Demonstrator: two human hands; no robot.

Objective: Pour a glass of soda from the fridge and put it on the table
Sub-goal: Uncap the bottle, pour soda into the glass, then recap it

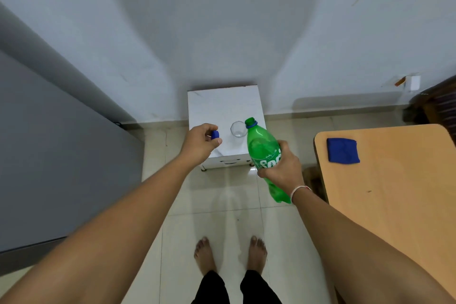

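My right hand (283, 168) grips a green soda bottle (262, 148) around its label. The bottle is uncapped and tilts with its open mouth just right of an empty clear glass (238, 129). The glass stands upright on a small white cabinet (222, 106) against the wall. My left hand (201, 142) hovers over the cabinet's left front corner and pinches the blue bottle cap (215, 135) between thumb and fingers. A wooden table (394, 192) stands at the right.
A grey fridge (61, 155) fills the left side, door closed. A folded blue cloth (343, 151) lies on the wooden table near its far left corner. My bare feet stand on the tiled floor (222, 217) before the cabinet. Dark furniture sits at the far right.
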